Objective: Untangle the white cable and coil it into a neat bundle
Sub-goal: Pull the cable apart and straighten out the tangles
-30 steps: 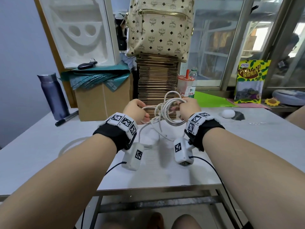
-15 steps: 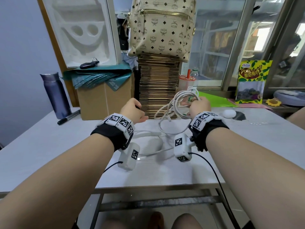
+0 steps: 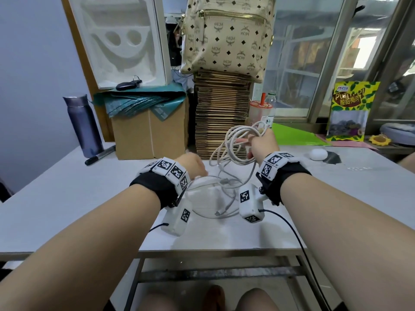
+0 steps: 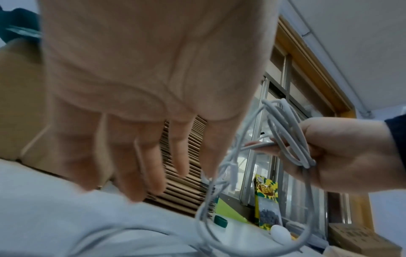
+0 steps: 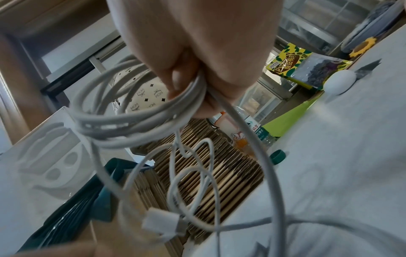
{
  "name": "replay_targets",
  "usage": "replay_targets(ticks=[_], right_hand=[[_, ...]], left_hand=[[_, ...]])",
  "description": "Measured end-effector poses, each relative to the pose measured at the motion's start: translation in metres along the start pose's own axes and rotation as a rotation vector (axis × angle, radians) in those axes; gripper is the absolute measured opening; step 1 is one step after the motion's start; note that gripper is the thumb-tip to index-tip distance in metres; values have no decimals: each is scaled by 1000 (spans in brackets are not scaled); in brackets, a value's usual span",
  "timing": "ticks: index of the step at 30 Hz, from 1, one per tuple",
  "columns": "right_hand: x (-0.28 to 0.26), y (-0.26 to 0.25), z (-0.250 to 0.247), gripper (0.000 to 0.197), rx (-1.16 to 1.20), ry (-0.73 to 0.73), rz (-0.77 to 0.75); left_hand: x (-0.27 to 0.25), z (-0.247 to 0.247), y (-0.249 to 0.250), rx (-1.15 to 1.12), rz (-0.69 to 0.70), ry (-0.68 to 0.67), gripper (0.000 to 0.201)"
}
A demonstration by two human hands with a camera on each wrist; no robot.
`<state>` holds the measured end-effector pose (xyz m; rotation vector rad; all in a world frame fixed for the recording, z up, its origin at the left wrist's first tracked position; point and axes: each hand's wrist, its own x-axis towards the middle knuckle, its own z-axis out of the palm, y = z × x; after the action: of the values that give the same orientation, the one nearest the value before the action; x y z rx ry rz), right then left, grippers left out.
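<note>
The right hand (image 3: pixel 261 143) is raised above the white table (image 3: pixel 67 198), its fingers (image 5: pixel 178 81) curled round several gathered loops of the white cable (image 3: pixel 238 140), which it grips between fingers and thumb. The bundle of loops sticks out at the hand's 9 o'clock in the head view, and loose strands hang from it down to the tabletop. There they sprawl in wide curves between the two wrists, one connector end (image 3: pixel 221 212) lying flat at about 6 o'clock from the bundle. In the right wrist view a flat white plug (image 5: pixel 160 224) dangles among the hanging strands.

The left hand (image 3: pixel 193 166) is lower, close over the table at roughly 8 o'clock from the right hand. Its fingers (image 4: pixel 140 165) point down, nearly straight and spread, with nothing closed in them. A thin strand runs across the fingertips in the left wrist view; whether it touches them I cannot tell.

Behind the hands at 12 o'clock stands a stack of flattened cardboard (image 3: pixel 221 113) with a patterned cream backpack (image 3: pixel 226 34) on top. A cardboard box (image 3: pixel 148 133) sits at 10 o'clock, a purple flask (image 3: pixel 84 124) farther left with a black marker (image 3: pixel 100 155) lying beside it. A white egg-shaped object (image 3: pixel 318 154) rests at 2 o'clock.
</note>
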<state>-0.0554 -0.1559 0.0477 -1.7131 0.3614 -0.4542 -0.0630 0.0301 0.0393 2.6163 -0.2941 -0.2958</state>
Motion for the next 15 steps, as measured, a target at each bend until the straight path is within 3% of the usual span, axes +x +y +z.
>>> replay_targets(ticks=[4, 8, 12, 15], right_hand=[[-3, 3, 7, 20, -6, -93, 6], [-9, 2, 9, 10, 4, -189, 16], [-17, 7, 7, 15, -12, -345, 39], [-18, 10, 7, 10, -77, -355, -5]], left_hand=[[3, 5, 5, -316, 136, 102, 18], [2, 17, 12, -365, 192, 58, 4], [3, 27, 13, -351, 126, 55, 26], [3, 25, 8, -297, 146, 103, 25]])
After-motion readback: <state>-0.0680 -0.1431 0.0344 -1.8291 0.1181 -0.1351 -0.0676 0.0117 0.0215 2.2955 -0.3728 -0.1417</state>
